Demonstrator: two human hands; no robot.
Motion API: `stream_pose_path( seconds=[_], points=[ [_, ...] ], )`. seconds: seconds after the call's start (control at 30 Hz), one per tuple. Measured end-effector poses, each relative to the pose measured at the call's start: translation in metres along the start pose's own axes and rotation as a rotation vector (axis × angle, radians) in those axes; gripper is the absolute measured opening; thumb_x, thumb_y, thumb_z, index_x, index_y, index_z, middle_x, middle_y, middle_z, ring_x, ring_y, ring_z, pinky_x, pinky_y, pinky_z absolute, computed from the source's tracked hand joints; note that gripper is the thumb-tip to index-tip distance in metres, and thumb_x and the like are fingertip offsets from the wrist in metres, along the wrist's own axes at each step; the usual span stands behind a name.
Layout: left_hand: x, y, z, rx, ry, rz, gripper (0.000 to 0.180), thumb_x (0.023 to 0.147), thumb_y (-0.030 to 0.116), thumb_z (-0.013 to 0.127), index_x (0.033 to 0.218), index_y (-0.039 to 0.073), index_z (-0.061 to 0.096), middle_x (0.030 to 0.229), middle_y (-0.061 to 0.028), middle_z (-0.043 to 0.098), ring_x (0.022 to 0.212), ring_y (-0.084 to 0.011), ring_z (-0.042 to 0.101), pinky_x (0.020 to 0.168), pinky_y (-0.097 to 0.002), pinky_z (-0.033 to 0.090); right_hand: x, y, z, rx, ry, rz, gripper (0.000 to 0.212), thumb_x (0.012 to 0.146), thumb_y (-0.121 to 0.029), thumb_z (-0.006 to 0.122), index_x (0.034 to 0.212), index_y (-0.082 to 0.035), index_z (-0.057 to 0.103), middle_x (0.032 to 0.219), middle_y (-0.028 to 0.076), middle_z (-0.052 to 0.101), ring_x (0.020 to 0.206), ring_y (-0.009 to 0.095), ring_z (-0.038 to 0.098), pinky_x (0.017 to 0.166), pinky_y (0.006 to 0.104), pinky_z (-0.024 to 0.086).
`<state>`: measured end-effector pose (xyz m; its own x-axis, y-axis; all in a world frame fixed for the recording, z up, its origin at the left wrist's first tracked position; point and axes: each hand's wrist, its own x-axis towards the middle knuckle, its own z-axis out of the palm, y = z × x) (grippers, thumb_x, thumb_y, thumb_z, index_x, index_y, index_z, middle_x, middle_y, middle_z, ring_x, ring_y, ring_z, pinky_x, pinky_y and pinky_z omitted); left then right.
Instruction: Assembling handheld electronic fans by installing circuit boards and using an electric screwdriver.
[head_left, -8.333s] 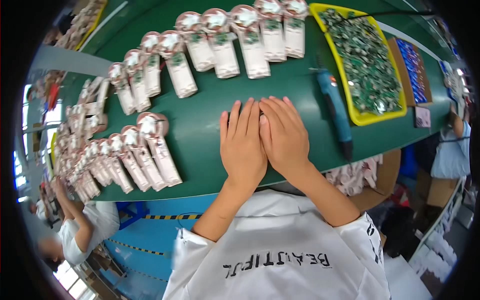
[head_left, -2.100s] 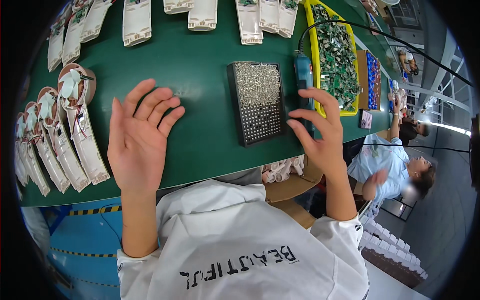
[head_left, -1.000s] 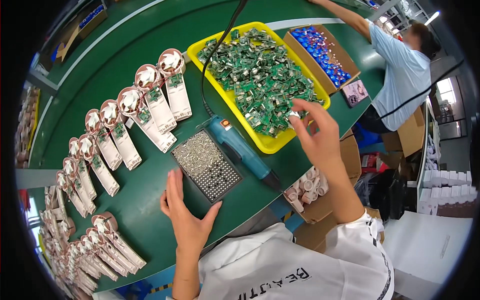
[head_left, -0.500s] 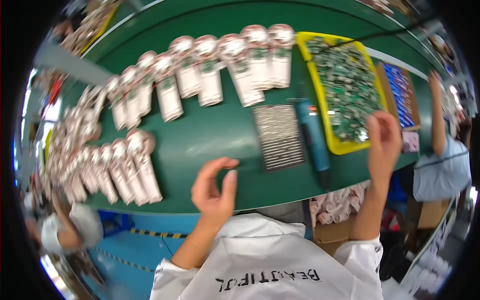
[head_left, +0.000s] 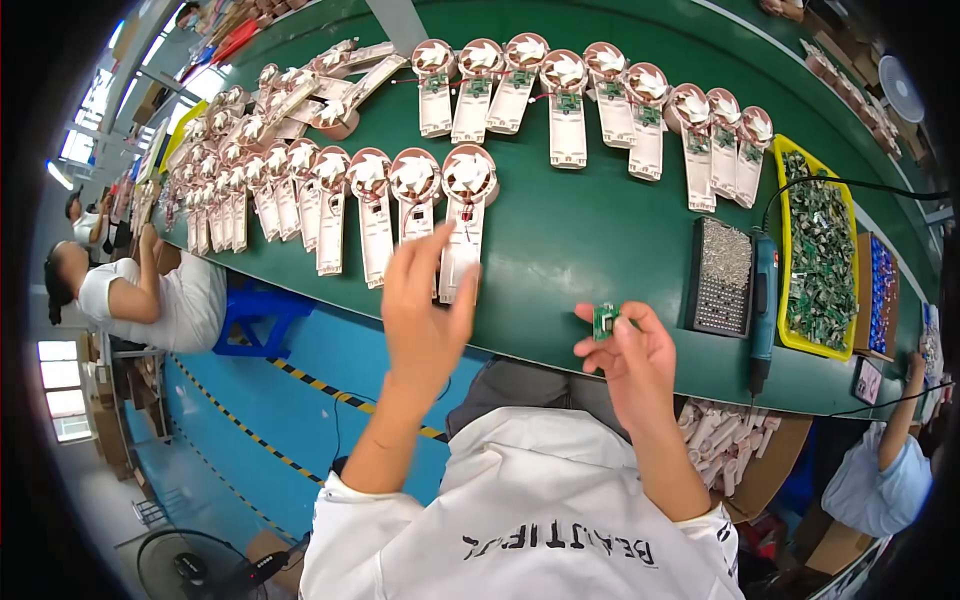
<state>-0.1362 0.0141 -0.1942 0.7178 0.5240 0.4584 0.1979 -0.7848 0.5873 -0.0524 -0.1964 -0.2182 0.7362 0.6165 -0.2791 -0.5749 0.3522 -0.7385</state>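
My right hand (head_left: 635, 365) holds a small green circuit board (head_left: 604, 320) between thumb and fingers, above the front of the green table. To its left, my left hand (head_left: 420, 305) reaches over the handle of a pale pink handheld fan housing (head_left: 466, 185), fingers and thumb apart. Whether the fingertips touch the housing is hard to see. White fan blades and thin wires show in that housing, which is the rightmost of the near row. More fan housings (head_left: 414, 180) lie to its left. Housings with green boards (head_left: 566, 105) form the far row.
Right of my hands lie a tray of small screws (head_left: 722, 280), a blue electric screwdriver (head_left: 765, 310) and a yellow bin (head_left: 840, 345) of circuit boards. Beyond is a box of blue parts (head_left: 882, 300). A box of pink parts (head_left: 735, 440) stands below the table edge. Co-workers sit on both sides.
The view has swung left. My right hand has left the yellow bin's edge and now holds a circuit board nearer my body. My left hand has moved to the near row's end housing.
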Motion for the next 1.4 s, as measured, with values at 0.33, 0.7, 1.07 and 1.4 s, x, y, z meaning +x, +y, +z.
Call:
stream_pose_path(
  seconds=[0.33,0.7,1.07,1.4],
  points=[
    [0.061,-0.050,0.020,-0.127,-0.407,0.192,0.039,0.073,-0.014,0.060,0.108,0.002,0.065,0.101,-0.0159,0.055,0.091,-0.0306,0.057,0.076,-0.0338,0.049,0.035,0.004,0.021,-0.005,-0.081,-0.058,0.015,0.098,-0.018,0.055,0.108,-0.009,0.048,0.111,0.017,0.064,0.083,0.026,0.069,0.064,0.0325,0.058],
    [0.076,-0.050,0.010,0.198,-0.680,0.437,0.026,0.086,0.016,0.060,0.109,0.008,0.069,0.116,-0.0125,0.066,0.111,-0.0321,0.058,0.099,-0.0441,0.044,0.041,0.024,0.000,0.088,-0.153,-0.166,0.018,0.102,-0.023,0.048,0.108,-0.007,0.042,0.102,0.009,0.064,0.072,0.014,0.065,0.059,0.0243,0.051],
    [0.028,0.035,0.052,-0.257,-0.686,0.544,0.027,0.081,0.002,0.063,0.107,0.005,0.068,0.106,-0.0146,0.064,0.098,-0.0350,0.061,0.087,-0.0439,0.048,0.008,-0.002,-0.030,-0.009,-0.029,-0.225,0.011,0.101,-0.012,0.048,0.105,-0.004,0.042,0.078,0.002,0.053,0.064,0.009,0.058,0.056,0.0232,0.046],
    [0.010,0.040,0.070,-0.302,-0.479,0.355,0.013,0.084,0.000,0.066,0.096,0.001,0.068,0.101,-0.0153,0.063,0.094,-0.0313,0.061,0.084,-0.0389,0.049,0.000,0.002,-0.031,-0.011,0.053,-0.276,0.013,0.097,-0.008,0.054,0.103,-0.005,0.043,0.081,0.002,0.053,0.064,0.008,0.054,0.057,0.0209,0.044]
  ],
)
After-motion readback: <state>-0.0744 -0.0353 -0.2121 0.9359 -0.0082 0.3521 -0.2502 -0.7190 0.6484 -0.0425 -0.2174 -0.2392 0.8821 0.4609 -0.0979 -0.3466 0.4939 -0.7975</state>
